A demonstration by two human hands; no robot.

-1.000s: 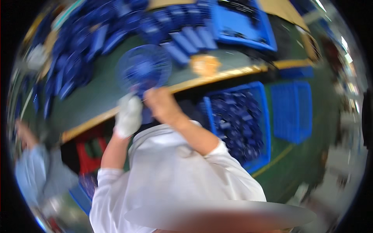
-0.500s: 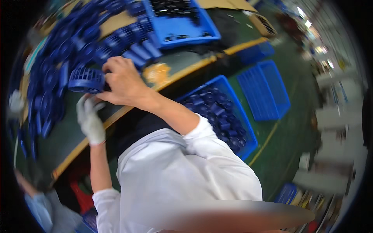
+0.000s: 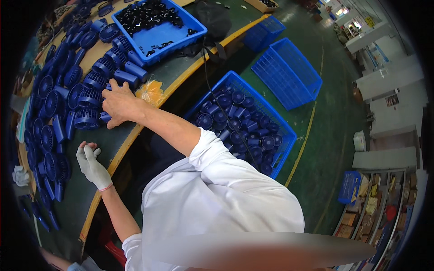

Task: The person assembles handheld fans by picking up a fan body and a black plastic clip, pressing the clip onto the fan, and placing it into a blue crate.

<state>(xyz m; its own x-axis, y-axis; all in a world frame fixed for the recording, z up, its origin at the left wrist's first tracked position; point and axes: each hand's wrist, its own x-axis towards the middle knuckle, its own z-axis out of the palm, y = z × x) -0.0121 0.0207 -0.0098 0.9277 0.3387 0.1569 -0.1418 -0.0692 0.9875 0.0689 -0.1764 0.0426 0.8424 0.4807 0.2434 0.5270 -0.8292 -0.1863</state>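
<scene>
My right hand point(image 3: 121, 105), bare, reaches over the table with its fingers curved around the handle of a dark blue handheld fan point(image 3: 87, 119). That fan lies at the near end of a row of similar fans point(image 3: 96, 80), its round slotted head pointing left. The palm hides most of its handle. Closer to the table's front edge, my left hand point(image 3: 93, 167) wears a white glove with bare fingertips. It hovers apart from the fans, fingers loosely bent, thumb apart, and nothing shows in it.
Many more blue fans point(image 3: 50, 101) cover the table's left side. A blue tray point(image 3: 192, 40) of small black parts stands at the back. An orange-yellow plastic piece point(image 3: 151, 92) lies near the wooden edge. On the right are a blue crate point(image 3: 289, 144) of fan parts and another crate point(image 3: 289, 74).
The fan at my right hand was held up above the table and now rests in line with the row. My left hand has drawn away from it toward me. The view has shifted.
</scene>
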